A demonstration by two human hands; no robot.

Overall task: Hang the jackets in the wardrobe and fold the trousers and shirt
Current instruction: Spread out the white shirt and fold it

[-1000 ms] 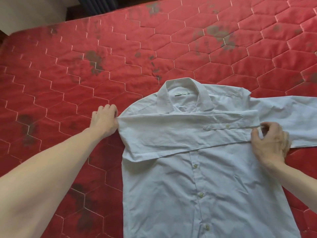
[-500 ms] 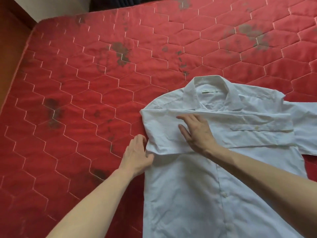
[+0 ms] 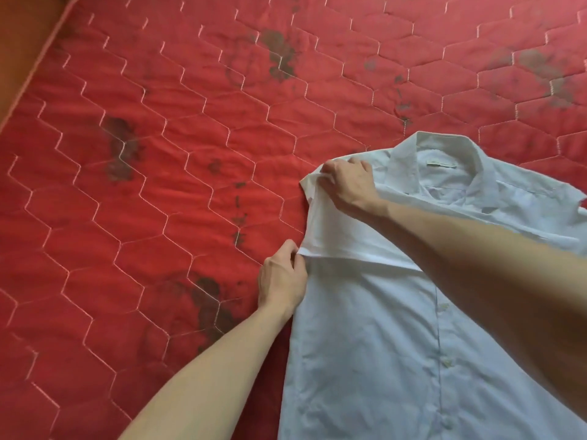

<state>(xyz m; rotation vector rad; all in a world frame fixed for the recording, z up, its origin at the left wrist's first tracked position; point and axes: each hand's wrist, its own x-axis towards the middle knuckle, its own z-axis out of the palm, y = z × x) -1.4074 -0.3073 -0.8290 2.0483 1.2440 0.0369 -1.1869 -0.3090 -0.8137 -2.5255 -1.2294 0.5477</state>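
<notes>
Both hands pinch our shirt (image 3: 381, 328) on the mattress (image 3: 158, 185): left hand (image 3: 281, 279) at sleeve fold's lower corner, right hand (image 3: 347, 182) at shoulder edge, w/ collar up.

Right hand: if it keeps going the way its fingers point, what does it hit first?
The right hand points left across the white button-up shirt's folded shoulder edge. Past that edge, only the red quilted mattress lies ahead, and the hand would likely skim over it; depth is unclear.
</notes>
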